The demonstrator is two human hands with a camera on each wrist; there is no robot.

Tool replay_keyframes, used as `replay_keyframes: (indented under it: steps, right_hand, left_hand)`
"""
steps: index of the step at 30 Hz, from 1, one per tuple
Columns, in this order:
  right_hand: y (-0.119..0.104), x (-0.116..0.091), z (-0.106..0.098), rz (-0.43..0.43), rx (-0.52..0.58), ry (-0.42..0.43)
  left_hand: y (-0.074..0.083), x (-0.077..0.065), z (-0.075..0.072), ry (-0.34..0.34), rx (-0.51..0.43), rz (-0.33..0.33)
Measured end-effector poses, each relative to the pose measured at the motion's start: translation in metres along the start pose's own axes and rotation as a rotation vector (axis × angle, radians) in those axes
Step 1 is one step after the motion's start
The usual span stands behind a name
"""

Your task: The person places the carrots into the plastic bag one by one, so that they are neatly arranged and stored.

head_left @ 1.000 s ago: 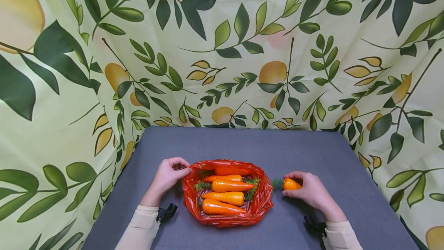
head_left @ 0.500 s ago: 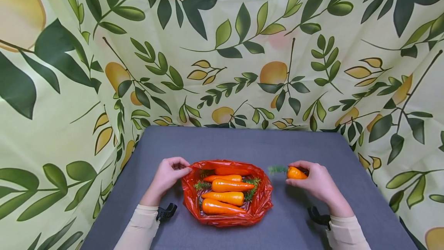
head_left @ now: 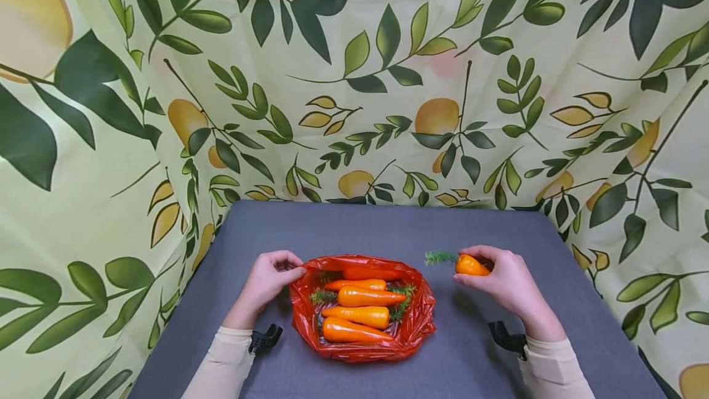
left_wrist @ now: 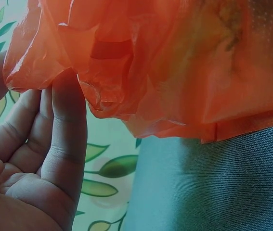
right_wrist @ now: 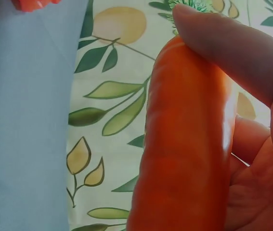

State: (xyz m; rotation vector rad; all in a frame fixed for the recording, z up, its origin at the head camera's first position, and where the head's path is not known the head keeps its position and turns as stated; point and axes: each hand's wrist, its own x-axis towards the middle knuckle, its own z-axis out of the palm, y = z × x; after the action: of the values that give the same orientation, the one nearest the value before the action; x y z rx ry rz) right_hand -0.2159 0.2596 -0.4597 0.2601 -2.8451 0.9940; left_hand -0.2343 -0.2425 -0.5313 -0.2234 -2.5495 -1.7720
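A red plastic bag [head_left: 415, 319] lies mouth up on the table, with several orange carrots [head_left: 362, 295] and their green tops inside. At its far left corner, my left hand [head_left: 269, 280] pinches the rim. The left wrist view shows the thin plastic of the bag [left_wrist: 126, 57] between thumb and fingers [left_wrist: 69, 125]. To the right of the bag, my right hand [head_left: 506, 279] grips another carrot [head_left: 471, 265] above the table, its feathery green top [head_left: 440, 257] pointing left. In the right wrist view the thumb lies near the top end of this carrot [right_wrist: 184, 134].
The table has a dark grey-blue cover [head_left: 388, 223]. Cloth with a leaf and fruit print [head_left: 354, 134] hangs behind it and on both sides. A black wrist mount [head_left: 266, 338] sits on the left wrist, another [head_left: 505, 337] on the right.
My right hand has lifted the carrot off the table and moved it up and slightly away from the bag. My left hand and the bag have stayed put.
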Motion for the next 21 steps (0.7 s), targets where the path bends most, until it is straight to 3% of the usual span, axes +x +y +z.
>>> replay_keyframes:
  steps: [14,21]
  right_hand:
    - [-0.017,0.003,-0.004,-0.037,0.032,0.059]
    - [-0.026,0.007,0.002,-0.042,0.073,0.048]
  left_hand:
    - [0.002,0.000,0.000,-0.013,-0.007,-0.016]
    - [0.002,-0.001,0.001,-0.006,-0.005,-0.020]
